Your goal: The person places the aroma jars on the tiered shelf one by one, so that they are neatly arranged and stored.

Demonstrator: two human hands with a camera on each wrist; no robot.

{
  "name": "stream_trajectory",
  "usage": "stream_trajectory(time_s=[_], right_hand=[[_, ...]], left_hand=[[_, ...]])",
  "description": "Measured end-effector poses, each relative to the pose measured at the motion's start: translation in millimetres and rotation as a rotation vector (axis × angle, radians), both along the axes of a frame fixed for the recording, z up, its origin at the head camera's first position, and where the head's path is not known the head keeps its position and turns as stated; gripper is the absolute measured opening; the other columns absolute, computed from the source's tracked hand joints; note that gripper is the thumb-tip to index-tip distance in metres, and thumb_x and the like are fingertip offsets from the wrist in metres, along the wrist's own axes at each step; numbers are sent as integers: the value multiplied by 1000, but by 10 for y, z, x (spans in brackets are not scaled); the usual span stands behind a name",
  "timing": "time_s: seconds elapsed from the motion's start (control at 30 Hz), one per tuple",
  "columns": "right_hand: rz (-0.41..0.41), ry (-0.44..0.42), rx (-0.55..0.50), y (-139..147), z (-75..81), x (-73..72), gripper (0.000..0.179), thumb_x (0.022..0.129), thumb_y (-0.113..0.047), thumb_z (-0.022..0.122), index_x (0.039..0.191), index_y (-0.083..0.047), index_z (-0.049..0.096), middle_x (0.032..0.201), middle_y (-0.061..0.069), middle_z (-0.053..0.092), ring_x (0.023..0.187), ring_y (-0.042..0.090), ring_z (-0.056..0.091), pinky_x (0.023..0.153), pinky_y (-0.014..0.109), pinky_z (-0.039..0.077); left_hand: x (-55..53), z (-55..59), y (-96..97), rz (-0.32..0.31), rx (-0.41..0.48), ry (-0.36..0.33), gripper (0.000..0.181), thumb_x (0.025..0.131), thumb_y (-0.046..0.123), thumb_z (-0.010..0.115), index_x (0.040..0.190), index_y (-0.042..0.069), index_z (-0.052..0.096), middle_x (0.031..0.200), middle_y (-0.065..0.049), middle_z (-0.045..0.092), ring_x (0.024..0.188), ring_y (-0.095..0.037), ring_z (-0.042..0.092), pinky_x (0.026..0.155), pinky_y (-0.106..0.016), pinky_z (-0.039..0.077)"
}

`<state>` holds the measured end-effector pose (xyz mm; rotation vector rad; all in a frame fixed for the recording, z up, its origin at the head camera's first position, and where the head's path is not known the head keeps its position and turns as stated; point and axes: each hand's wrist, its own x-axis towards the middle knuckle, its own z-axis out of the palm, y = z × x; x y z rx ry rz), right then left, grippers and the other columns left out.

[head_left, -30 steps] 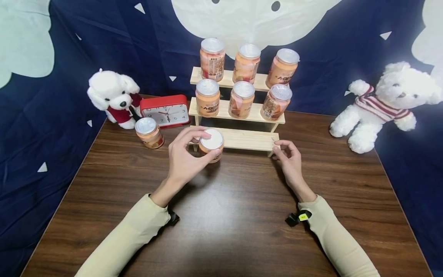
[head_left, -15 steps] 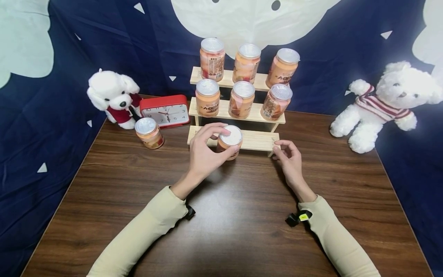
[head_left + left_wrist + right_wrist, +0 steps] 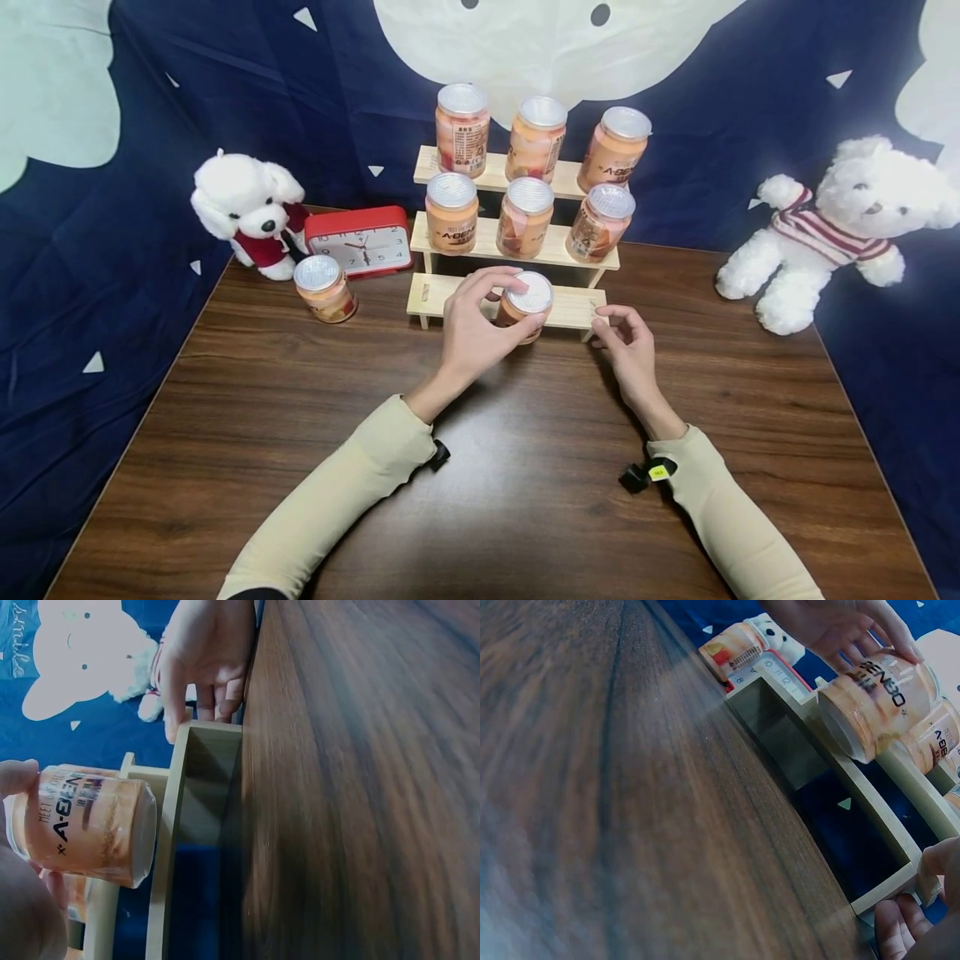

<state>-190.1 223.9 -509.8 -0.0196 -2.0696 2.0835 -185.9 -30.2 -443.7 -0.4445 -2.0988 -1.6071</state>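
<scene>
My left hand grips a jar with a silver lid and orange-pink contents, thumb on the near side and fingers round the far side. The jar is over the middle of the lowest board of a pale wooden tiered stand. In the left wrist view, the base of this jar looks slightly above the board. At the stand's right end, my right hand pinches the corner of the lowest board between thumb and fingers; the right wrist view shows the thumb against that end.
Similar jars line the middle tier and top tier. Another jar stands on the brown table, before a red clock and a white plush dog. A plush bear sits right.
My left hand has carried the jar rightward along the lowest board, from its left end to about its middle. My right hand has stayed at the stand's right end.
</scene>
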Motion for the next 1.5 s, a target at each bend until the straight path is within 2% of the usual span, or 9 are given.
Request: stream_trajectory(time_s=[0.2,0.63,0.97,1.23,1.5], right_hand=[[-14,1,0,0,-2,7,25,104,7,70,124,19,62,94,-1,65,74,10,66,69,20,62],[-8,0,-6,-6,11,9,25,103,8,69,124,20,61,93,-1,64,74,10,65,69,21,62],[-8,6,9,4,6,2,24,103,7,71,123,18,62,92,0,63,73,10,66,68,21,62],[-3,11,7,-4,16,6,25,103,7,71,123,19,62,92,1,63,73,10,66,68,21,63],[-8,3,5,-5,15,3,25,103,7,71,123,19,62,92,1,64,73,10,66,68,21,63]], left_hand=[[-43,-18,102,-11,-17,3,39,77,25,102,106,11,80,129,-4,78,124,-17,69,101,-37,54],[-91,-36,291,18,-13,-21,41,78,24,102,108,9,80,134,-6,77,127,-21,67,109,-40,51],[-116,-52,474,64,46,-28,49,78,21,103,116,8,75,132,-8,76,110,-24,69,99,-43,57],[-131,-33,511,73,47,-26,49,79,21,102,117,8,75,133,-8,76,110,-23,69,97,-38,59],[-142,-54,511,59,28,-9,48,81,22,102,118,6,74,136,-9,75,114,-25,68,100,-44,59]])
